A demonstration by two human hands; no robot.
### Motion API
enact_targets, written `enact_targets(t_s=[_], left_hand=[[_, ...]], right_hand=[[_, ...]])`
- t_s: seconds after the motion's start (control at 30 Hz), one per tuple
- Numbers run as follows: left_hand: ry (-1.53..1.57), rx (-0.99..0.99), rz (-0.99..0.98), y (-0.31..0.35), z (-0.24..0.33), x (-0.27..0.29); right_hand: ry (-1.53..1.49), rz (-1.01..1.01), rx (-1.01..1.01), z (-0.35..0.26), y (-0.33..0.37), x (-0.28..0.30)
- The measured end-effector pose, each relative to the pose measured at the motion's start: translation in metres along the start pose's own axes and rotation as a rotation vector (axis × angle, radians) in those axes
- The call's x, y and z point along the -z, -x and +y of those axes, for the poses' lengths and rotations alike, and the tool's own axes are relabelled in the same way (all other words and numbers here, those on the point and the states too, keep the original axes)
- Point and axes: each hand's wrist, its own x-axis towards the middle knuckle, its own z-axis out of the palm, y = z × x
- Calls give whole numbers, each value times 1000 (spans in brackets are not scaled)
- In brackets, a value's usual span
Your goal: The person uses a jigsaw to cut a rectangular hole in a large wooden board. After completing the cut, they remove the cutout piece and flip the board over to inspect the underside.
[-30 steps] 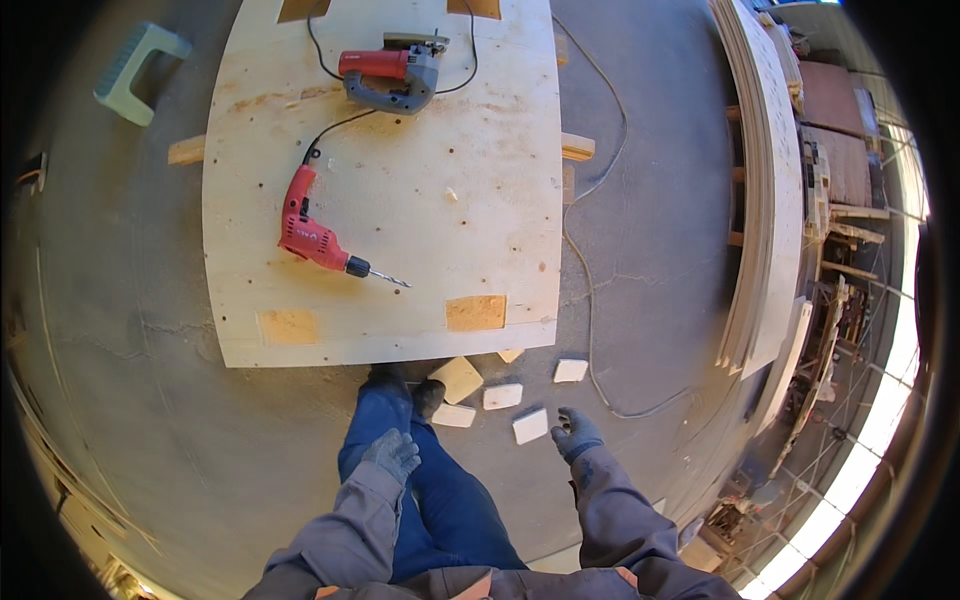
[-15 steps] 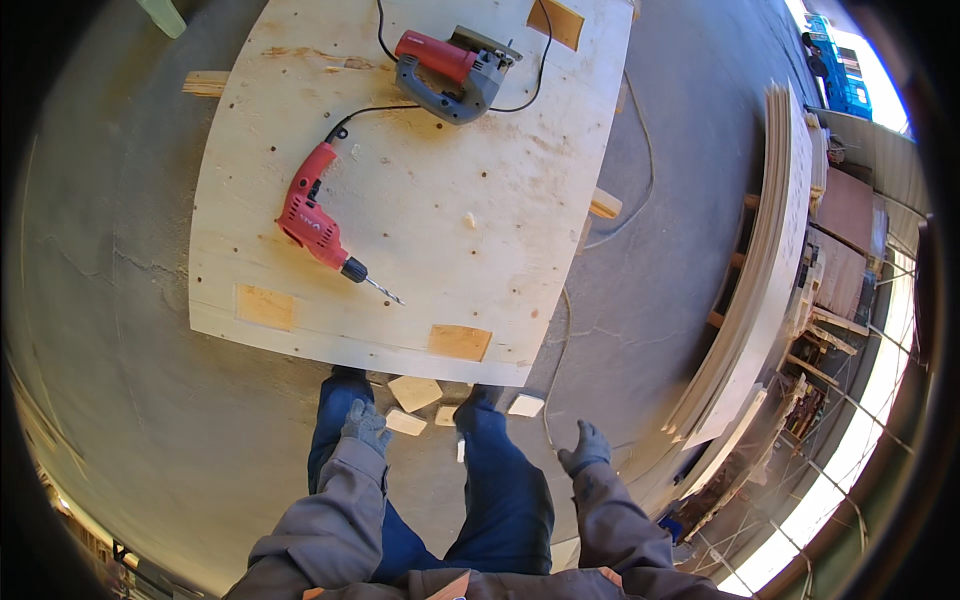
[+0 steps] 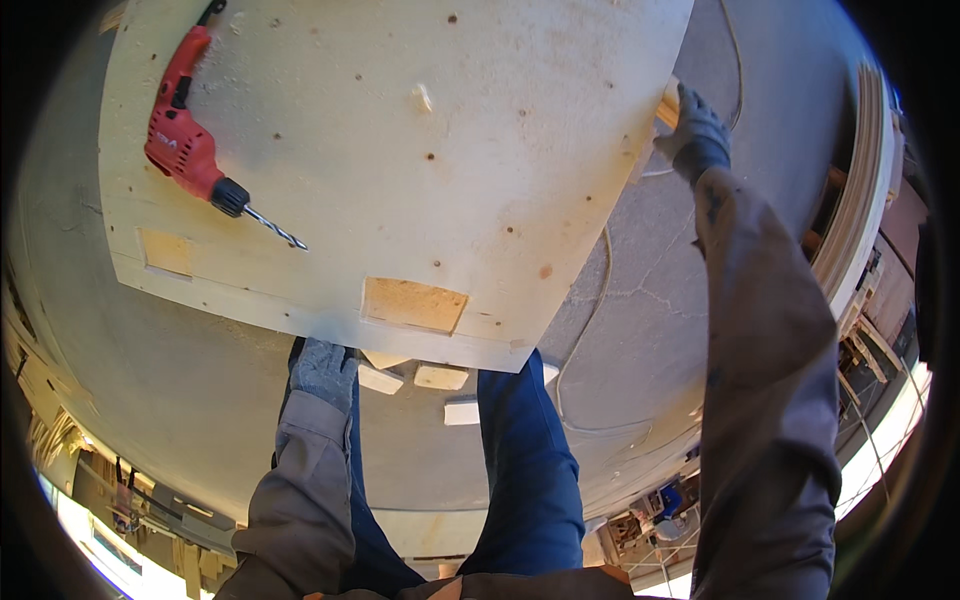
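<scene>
A large pale plywood board [image 3: 490, 220] lies in front of me, with rectangular cutouts near its front edge. My left hand [image 3: 325, 372], in a grey glove, rests at my left thigh beside that front edge; its fingers lie flat and hold nothing. Beyond the board's right edge, my gloved right hand [image 3: 697, 138] is stretched out with the fingers apart. It is nearest to a timber end [image 3: 668, 105] that sticks out from under the board; whether they touch I cannot tell. On the left of the board lies a red corded drill [image 3: 185, 140] with a long bit.
Several wood offcuts [image 3: 440, 377] lie on the floor around my feet, below the board's front edge. A pale cable [image 3: 597, 310] runs along the floor to the right. Stacked sheets [image 3: 862, 190] stand at the far right. A wood chip [image 3: 422, 97] sits on the board.
My right hand has swung forward from beside my leg to the board's right edge. The board appears nearer, and the jigsaw has gone out of view at the top. My left hand stays low.
</scene>
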Motion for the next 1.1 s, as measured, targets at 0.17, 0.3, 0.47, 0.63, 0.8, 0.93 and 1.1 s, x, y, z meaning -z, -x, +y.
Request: enact_targets(t_s=[0.17,0.3,0.47,0.63,0.8,0.93,1.1], left_hand=[[27,-11,58,-12,-15,1],[7,-19,130,-13,-17,-25],[64,-16,61,-31,-16,-6],[2,-75,147,-12,-12,-13],[52,-6,138,-9,-7,-14],[37,-62,191,-10,-12,-20],[49,-96,143,-11,-10,-11]], right_hand=[[-146,217,162,28,-58,-60],[-289,337,280,51,-88,-87],[-1700,-100,-283,29,-82,-79],[-670,63,135,5,-49,-62],[-248,-95,62,5,31,-105],[-176,41,-23,41,128,-165],[-141,-236,-262,77,239,-222]])
